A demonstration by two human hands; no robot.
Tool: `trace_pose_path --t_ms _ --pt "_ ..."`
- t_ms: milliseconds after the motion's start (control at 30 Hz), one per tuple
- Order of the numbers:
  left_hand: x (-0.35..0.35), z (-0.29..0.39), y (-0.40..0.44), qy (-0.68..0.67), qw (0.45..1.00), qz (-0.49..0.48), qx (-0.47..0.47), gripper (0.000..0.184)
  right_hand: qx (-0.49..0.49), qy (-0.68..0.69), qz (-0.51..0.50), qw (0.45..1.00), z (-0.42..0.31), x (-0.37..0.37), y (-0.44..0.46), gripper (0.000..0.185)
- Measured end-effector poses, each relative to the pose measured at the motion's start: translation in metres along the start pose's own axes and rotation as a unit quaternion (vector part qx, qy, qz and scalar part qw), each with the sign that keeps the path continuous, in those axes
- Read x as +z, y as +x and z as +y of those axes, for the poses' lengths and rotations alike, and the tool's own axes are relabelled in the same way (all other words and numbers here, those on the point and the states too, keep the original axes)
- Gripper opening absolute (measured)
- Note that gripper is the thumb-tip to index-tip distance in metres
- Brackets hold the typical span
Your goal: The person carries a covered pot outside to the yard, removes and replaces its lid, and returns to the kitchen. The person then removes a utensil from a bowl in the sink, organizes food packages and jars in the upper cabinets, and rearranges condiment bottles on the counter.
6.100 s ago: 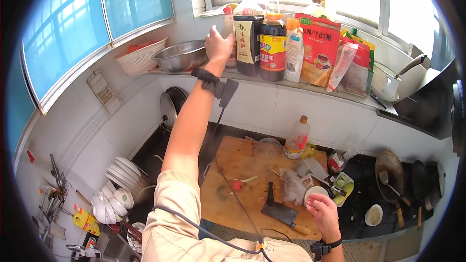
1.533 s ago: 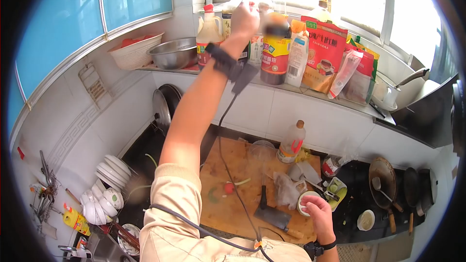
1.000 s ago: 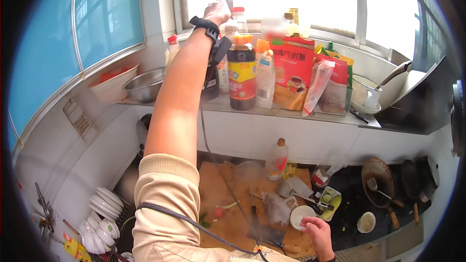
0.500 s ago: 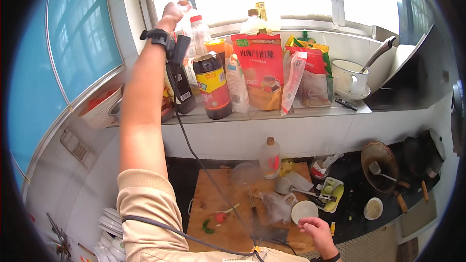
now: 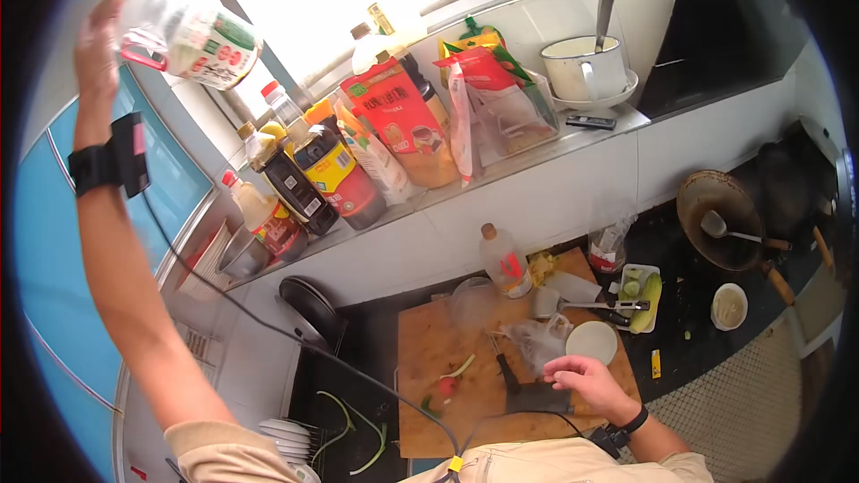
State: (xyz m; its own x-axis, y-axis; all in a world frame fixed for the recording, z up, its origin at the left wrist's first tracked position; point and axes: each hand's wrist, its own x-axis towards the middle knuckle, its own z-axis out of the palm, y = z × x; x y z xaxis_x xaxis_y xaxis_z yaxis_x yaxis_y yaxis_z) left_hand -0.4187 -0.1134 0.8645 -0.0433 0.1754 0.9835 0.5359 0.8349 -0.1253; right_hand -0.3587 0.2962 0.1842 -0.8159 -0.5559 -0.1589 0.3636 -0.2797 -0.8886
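My left hand (image 5: 98,40) is raised at the upper left, its fingers closed around a clear plastic jug (image 5: 204,40) with a red handle and a green, red and white label. The jug is tilted almost onto its side, above the shelf and in front of the window. My right hand (image 5: 586,386) hovers over the right front of the wooden cutting board (image 5: 429,349), palm inward, fingers loosely stretched and holding nothing. Just beyond its fingers stands a white bowl (image 5: 591,343). A cleaver (image 5: 528,396) lies on the board beside this hand.
Along the shelf stand a soy sauce bottle (image 5: 338,174), a red pouch (image 5: 398,121) and a white enamel mug (image 5: 586,72). A clear bottle (image 5: 506,261) stands behind the board. To the right are a wok (image 5: 702,206) and a small bowl (image 5: 729,307). A cable (image 5: 295,337) crosses the view.
My left hand has moved left from the window sill and now shows the jug in its grasp. The view has turned and tilted; my right hand stays near the white bowl.
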Motion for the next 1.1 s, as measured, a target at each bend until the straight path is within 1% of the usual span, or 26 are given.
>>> trace_pose_path --t_ms 33,67,100,167,200,267,300,333,400,433,467,533,567,600,633,667,700,733,800,833,900,933,967,1033,1100 --pt "-0.021 -0.003 0.019 -0.031 0.999 -0.009 0.006 0.044 0.001 0.002 -0.002 1.0 -0.002 -0.001 0.0 0.025" --pt "-0.034 0.018 0.023 0.007 1.0 -0.013 0.028 0.045 -0.002 0.004 -0.011 1.0 -0.004 -0.002 -0.001 0.025" --pt "-0.048 0.037 0.022 0.011 0.999 -0.014 0.029 0.045 -0.005 0.004 -0.021 1.0 -0.006 -0.002 -0.001 0.026" --pt "-0.068 0.082 0.006 -0.068 0.994 -0.039 -0.081 0.046 -0.009 0.002 -0.034 0.999 -0.01 -0.006 -0.002 0.026" --pt "-0.071 0.101 -0.011 -0.064 0.994 -0.038 -0.079 0.046 -0.01 0.0 -0.041 0.999 -0.011 -0.008 -0.003 0.026" --pt "-0.056 0.15 -0.064 -0.001 0.993 -0.068 -0.099 0.045 -0.02 -0.011 -0.051 0.998 -0.017 -0.011 -0.006 0.026" --pt "-0.044 0.175 -0.092 -0.062 0.977 -0.069 -0.192 0.044 -0.029 -0.022 -0.058 0.998 -0.022 -0.013 -0.008 0.026" --pt "-0.038 0.189 -0.116 -0.122 0.949 -0.068 -0.282 0.044 -0.029 -0.023 -0.062 0.997 -0.027 -0.016 -0.009 0.026" --pt "-0.05 0.167 -0.148 -0.162 0.937 -0.135 -0.278 0.045 -0.033 -0.028 -0.087 0.995 -0.036 -0.019 -0.013 0.027" --pt "-0.04 0.179 -0.172 -0.162 0.931 -0.134 -0.298 0.046 -0.033 -0.029 -0.091 0.995 -0.043 -0.019 -0.016 0.027" --pt "-0.03 0.19 -0.192 -0.216 0.91 -0.127 -0.331 0.042 -0.034 -0.035 -0.098 0.994 -0.051 -0.018 -0.018 0.028" --pt "-0.018 0.196 -0.229 -0.235 0.899 -0.12 -0.35 0.042 -0.035 -0.045 -0.107 0.993 -0.065 -0.018 -0.019 0.028" --pt "-0.011 0.196 -0.243 -0.233 0.9 -0.117 -0.35 0.042 -0.05 -0.056 -0.125 0.989 -0.072 -0.018 -0.017 0.033" --pt "-0.004 0.196 -0.257 -0.255 0.879 -0.119 -0.385 0.039 -0.061 -0.066 -0.144 0.986 -0.078 -0.017 -0.017 0.038" --pt "0.002 0.199 -0.269 -0.276 0.856 -0.12 -0.421 0.036 -0.055 -0.068 -0.147 0.985 -0.087 -0.013 -0.017 0.038" --pt "0.012 0.202 -0.278 -0.273 0.855 -0.117 -0.425 0.036 -0.152 -0.15 -0.141 0.967 -0.099 -0.008 -0.016 0.052" --pt "0.024 0.205 -0.284 -0.288 0.832 -0.154 -0.449 0.037 -0.249 -0.229 -0.132 0.932 -0.111 -0.005 -0.013 0.066" --pt "0.039 0.208 -0.289 -0.303 0.806 -0.19 -0.471 0.037 -0.245 -0.232 -0.135 0.932 -0.121 -0.002 -0.008 0.066" --pt "0.068 0.208 -0.297 -0.34 0.783 -0.201 -0.481 0.037 -0.337 -0.321 -0.12 0.877 -0.136 0.002 -0.002 0.094" --pt "0.078 0.204 -0.297 -0.357 0.769 -0.213 -0.486 0.037 -0.319 -0.311 -0.136 0.885 -0.143 0.003 0.004 0.104" --pt "0.1 0.201 -0.294 -0.375 0.752 -0.236 -0.487 0.036 -0.369 -0.31 -0.103 0.87 -0.149 0.004 0.01 0.101" --pt "0.112 0.202 -0.292 -0.386 0.747 -0.229 -0.491 0.036 -0.409 -0.313 -0.068 0.854 -0.157 0.005 0.007 0.099" --pt "0.122 0.202 -0.29 -0.391 0.744 -0.231 -0.49 0.036 -0.441 -0.333 -0.025 0.833 -0.167 0.006 0.002 0.096" --pt "0.142 0.201 -0.285 -0.381 0.741 -0.244 -0.495 0.037 -0.496 -0.397 0.052 0.77 -0.178 0.003 -0.001 0.095" --pt "0.162 0.204 -0.281 -0.381 0.746 -0.254 -0.484 0.038 -0.498 -0.409 0.076 0.761 -0.19 -0.001 -0.001 0.096"
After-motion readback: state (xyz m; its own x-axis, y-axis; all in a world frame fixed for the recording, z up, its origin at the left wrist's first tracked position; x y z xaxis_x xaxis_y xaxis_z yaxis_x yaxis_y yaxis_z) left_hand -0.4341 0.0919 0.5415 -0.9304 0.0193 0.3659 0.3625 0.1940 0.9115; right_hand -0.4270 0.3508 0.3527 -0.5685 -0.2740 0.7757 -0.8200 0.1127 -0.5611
